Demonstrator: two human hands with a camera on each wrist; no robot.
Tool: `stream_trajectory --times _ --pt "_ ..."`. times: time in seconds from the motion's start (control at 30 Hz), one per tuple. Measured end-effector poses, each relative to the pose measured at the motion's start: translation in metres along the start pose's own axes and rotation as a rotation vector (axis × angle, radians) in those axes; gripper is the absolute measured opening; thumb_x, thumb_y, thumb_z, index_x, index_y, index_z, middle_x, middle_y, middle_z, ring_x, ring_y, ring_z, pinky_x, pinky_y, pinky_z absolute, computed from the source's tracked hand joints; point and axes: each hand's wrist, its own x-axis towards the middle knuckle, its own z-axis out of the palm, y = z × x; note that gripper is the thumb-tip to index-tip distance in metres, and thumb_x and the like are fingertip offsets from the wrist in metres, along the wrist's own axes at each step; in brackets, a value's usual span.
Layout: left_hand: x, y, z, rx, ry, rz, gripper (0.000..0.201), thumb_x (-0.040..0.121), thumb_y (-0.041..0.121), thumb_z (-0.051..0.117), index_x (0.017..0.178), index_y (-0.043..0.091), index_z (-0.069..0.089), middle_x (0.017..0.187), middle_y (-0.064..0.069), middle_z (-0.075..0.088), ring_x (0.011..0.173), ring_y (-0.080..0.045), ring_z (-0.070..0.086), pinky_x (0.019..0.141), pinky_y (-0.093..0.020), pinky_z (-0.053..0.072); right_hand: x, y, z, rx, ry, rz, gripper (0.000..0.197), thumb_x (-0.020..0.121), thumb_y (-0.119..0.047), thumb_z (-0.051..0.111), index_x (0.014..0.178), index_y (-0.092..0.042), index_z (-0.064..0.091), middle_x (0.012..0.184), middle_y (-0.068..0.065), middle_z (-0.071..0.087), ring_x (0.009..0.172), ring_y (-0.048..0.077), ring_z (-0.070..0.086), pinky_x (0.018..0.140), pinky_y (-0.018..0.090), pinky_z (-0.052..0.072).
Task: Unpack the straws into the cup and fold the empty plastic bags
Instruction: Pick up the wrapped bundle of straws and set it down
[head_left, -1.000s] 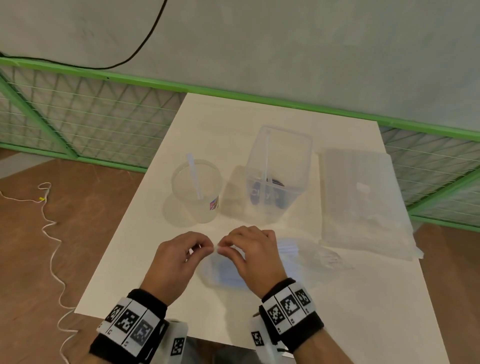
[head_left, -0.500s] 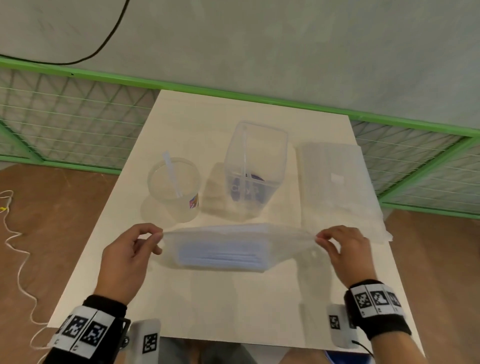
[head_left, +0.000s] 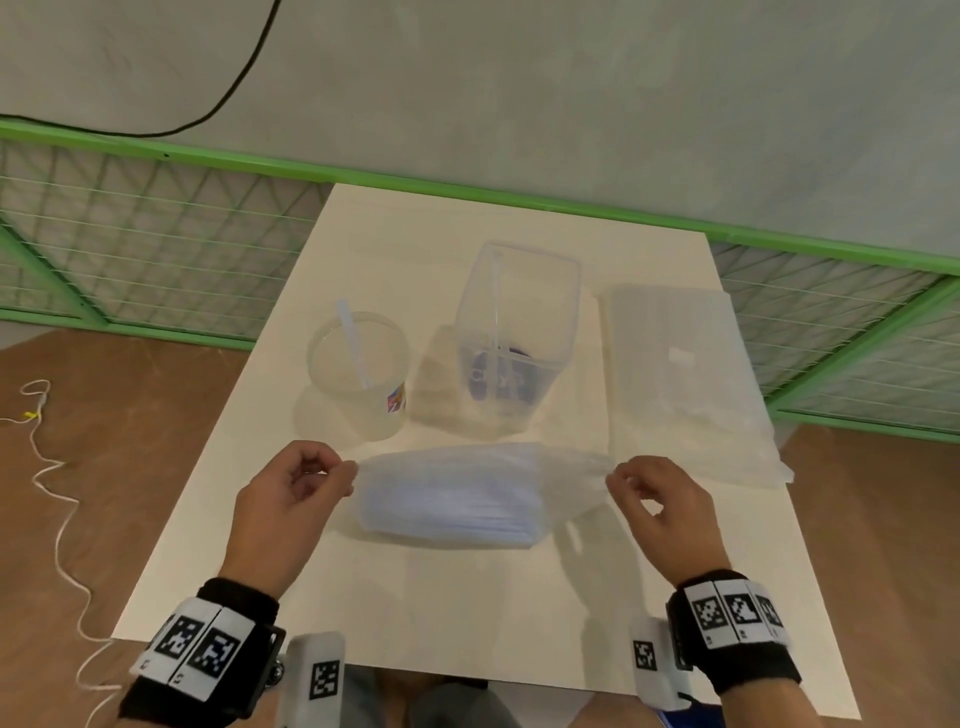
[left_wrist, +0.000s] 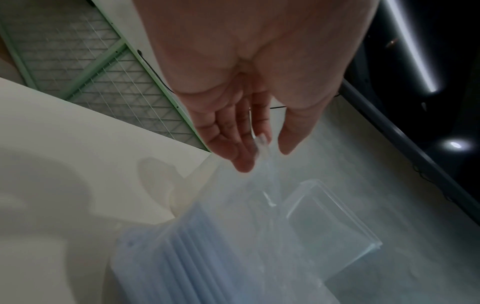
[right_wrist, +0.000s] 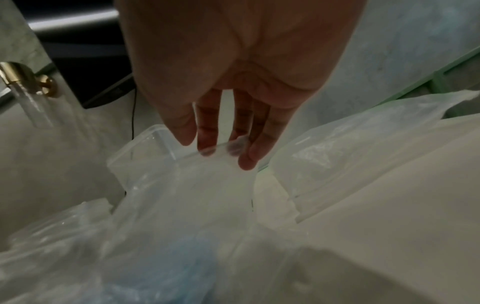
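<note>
A clear plastic bag (head_left: 467, 493) with pale blue straws inside is stretched between my hands above the table's front half. My left hand (head_left: 347, 474) pinches the bag's left top corner, and my right hand (head_left: 612, 475) pinches the right top corner. In the left wrist view the left hand (left_wrist: 262, 152) has the film between thumb and fingers, above the straws (left_wrist: 187, 257). My right hand (right_wrist: 223, 148) in the right wrist view pinches the bag (right_wrist: 182, 216) the same way. A clear cup (head_left: 358, 374) with one straw (head_left: 353, 348) in it stands behind the left hand.
A tall square clear container (head_left: 514, 332) stands right of the cup, behind the bag. A flat stack of plastic bags (head_left: 680, 379) lies at the table's right side. The white table (head_left: 467, 613) ends just in front of my wrists; green wire fencing runs behind it.
My hands, together at the middle of the bag's top a second ago, have pulled apart to its two ends. The bag is now stretched wide between them.
</note>
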Motion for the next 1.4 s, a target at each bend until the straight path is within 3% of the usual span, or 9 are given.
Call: stream_trajectory --times 0.2,0.43,0.63,0.8,0.87,0.93,1.03,1.23,1.4 --pt "0.0 0.006 0.011 0.167 0.023 0.027 0.013 0.081 0.018 0.077 0.079 0.017 0.064 0.072 0.002 0.064 0.06 0.0 0.056 0.057 -0.004 0.04 0.005 0.009 0.006 -0.153 -0.047 0.033 0.009 0.085 -0.023 0.074 0.081 -0.018 0.08 0.094 -0.003 0.054 0.087 0.015 0.058 0.072 0.022 0.043" --pt "-0.005 0.011 0.018 0.312 -0.137 0.089 0.026 0.071 0.004 0.075 0.083 0.022 0.06 0.078 -0.005 0.057 0.065 -0.013 0.048 0.062 -0.019 0.039 0.005 0.002 0.014 -0.354 -0.213 0.012 0.088 0.068 -0.014 0.074 0.147 -0.02 0.036 0.136 0.0 0.027 0.12 0.025 0.029 0.099 0.03 0.033" --pt "-0.01 0.009 0.03 0.458 -0.153 0.385 0.026 0.083 -0.003 0.063 0.078 0.021 0.053 0.073 0.004 0.044 0.065 -0.009 0.045 0.062 -0.011 0.036 0.009 -0.008 0.022 -0.461 -0.174 -0.008 0.049 0.073 -0.002 0.073 0.118 -0.021 0.067 0.137 0.009 0.044 0.11 0.032 0.046 0.088 0.033 0.047" --pt "-0.006 0.001 0.031 0.7 -0.262 0.384 0.037 0.077 -0.014 0.053 0.068 0.019 0.066 0.096 0.001 0.045 0.06 -0.009 0.042 0.055 -0.014 0.029 0.009 -0.021 0.015 -0.731 -0.44 0.112 0.104 0.072 -0.006 0.068 0.153 -0.025 0.006 0.148 0.003 0.009 0.115 0.027 0.036 0.09 0.03 0.048" --pt "-0.008 0.002 0.034 0.851 -0.342 0.32 0.045 0.082 -0.008 0.05 0.096 0.027 0.074 0.116 -0.002 0.047 0.076 -0.014 0.043 0.067 -0.018 0.031 0.008 -0.026 0.014 -0.713 -0.501 0.122 0.114 0.071 -0.005 0.07 0.153 -0.025 -0.006 0.151 0.002 -0.001 0.119 0.028 0.035 0.091 0.032 0.049" --pt "-0.01 0.002 0.038 1.065 -0.407 0.243 0.059 0.088 0.003 0.046 0.134 0.04 0.052 0.142 0.0 0.034 0.103 -0.019 0.043 0.085 -0.024 0.038 0.009 -0.032 0.012 -0.645 -0.538 0.141 0.104 0.074 0.0 0.063 0.154 -0.025 0.001 0.152 0.002 0.007 0.12 0.028 0.036 0.091 0.032 0.049" --pt "-0.01 0.008 0.042 1.175 -0.491 0.164 0.065 0.092 0.006 0.04 0.147 0.04 0.031 0.15 0.003 0.026 0.119 -0.023 0.041 0.099 -0.032 0.044 0.013 -0.04 0.011 -0.62 -0.541 0.137 0.072 0.083 0.001 0.049 0.147 -0.029 0.034 0.139 0.004 0.036 0.121 0.025 0.038 0.094 0.033 0.048" --pt "0.0 0.017 0.05 1.025 -0.386 0.063 0.016 0.088 0.007 0.046 0.1 0.016 0.05 0.104 0.002 0.06 0.093 -0.021 0.056 0.081 -0.035 0.051 0.012 -0.049 0.015 -0.669 -0.772 0.207 0.041 0.088 -0.011 0.054 0.122 -0.032 0.063 0.127 0.0 0.042 0.125 0.02 0.038 0.1 0.035 0.046" --pt "-0.001 0.025 0.048 1.163 -0.434 0.064 0.01 0.092 0.009 0.048 0.095 0.009 0.057 0.11 -0.005 0.039 0.083 -0.023 0.051 0.08 -0.029 0.05 0.011 -0.057 0.009 -0.656 -0.817 0.145 0.054 0.082 0.008 0.051 0.097 -0.039 0.073 0.113 -0.005 0.042 0.112 0.016 0.044 0.089 0.033 0.051"
